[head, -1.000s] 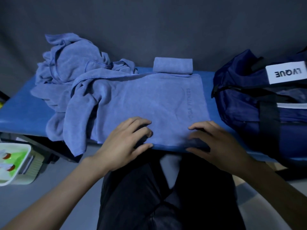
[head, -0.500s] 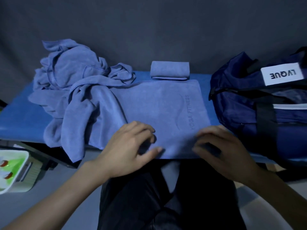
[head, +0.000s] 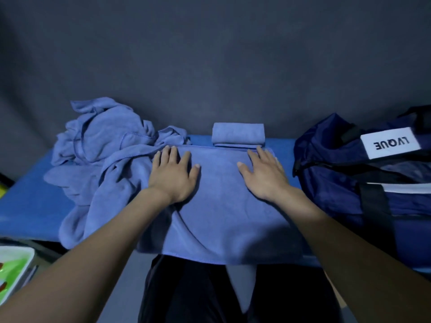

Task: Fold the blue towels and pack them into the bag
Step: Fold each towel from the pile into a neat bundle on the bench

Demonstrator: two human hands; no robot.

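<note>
A blue towel (head: 221, 206) lies spread on the blue table (head: 28, 201) in front of me, doubled over away from me, its near edge hanging over the table's front. My left hand (head: 173, 176) lies flat on the towel's far left part, fingers straight. My right hand (head: 263, 176) lies flat on its far right part. A small folded blue towel (head: 238, 134) sits just behind, at the table's back edge. A crumpled heap of blue towels (head: 102, 145) fills the left side. The navy bag (head: 363, 183) with a white label stands at the right.
A dark grey cloth backdrop (head: 210, 66) rises behind the table. A white and green container (head: 12, 264) sits low at the left, below the table's edge. My dark trousers (head: 198, 294) show under the front edge.
Both hands moved from the towel's near edge to its far edge, carrying the near half over. The printed lettering no longer shows. The hands went from pinching to lying flat.
</note>
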